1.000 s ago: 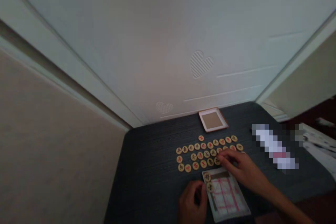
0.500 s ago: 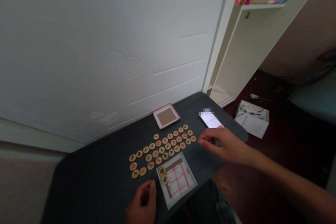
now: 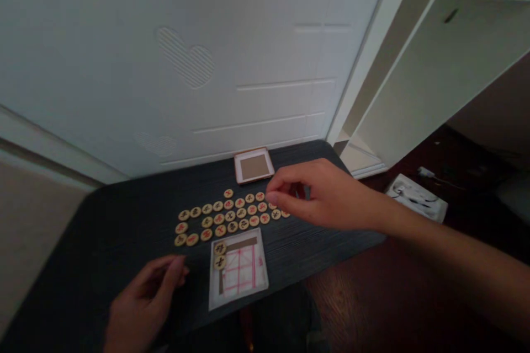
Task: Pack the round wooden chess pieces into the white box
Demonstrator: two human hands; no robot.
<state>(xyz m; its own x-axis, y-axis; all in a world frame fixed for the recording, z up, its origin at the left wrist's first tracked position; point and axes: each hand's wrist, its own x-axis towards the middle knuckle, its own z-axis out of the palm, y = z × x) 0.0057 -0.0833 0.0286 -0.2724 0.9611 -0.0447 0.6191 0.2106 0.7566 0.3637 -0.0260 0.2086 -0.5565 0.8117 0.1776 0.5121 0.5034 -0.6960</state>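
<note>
Round wooden Chinese chess pieces (image 3: 241,212) with red or black characters lie in rows on the dark table. A single piece (image 3: 228,193) sits just behind the rows. My right hand (image 3: 314,193) is over the right end of the rows, thumb and fingertips drawn together; whether a piece is between them is hidden. Near the table's front left, my left hand (image 3: 144,300) is loosely closed, with nothing visible in it. Between my hands stands a shallow white box (image 3: 213,289) holding a red-lined sheet and two black-marked pieces (image 3: 220,255).
A box lid (image 3: 254,166), lying inner side up, rests at the table's back edge against a white panel (image 3: 265,55) with heart patterns. To the right is a white shelf unit (image 3: 409,83). A white box with cables (image 3: 418,198) stands on the floor.
My right hand has moved left from beside the rows to over their right end, now covering the phone and some pieces. My left hand is farther from the white box. The camera view has shifted.
</note>
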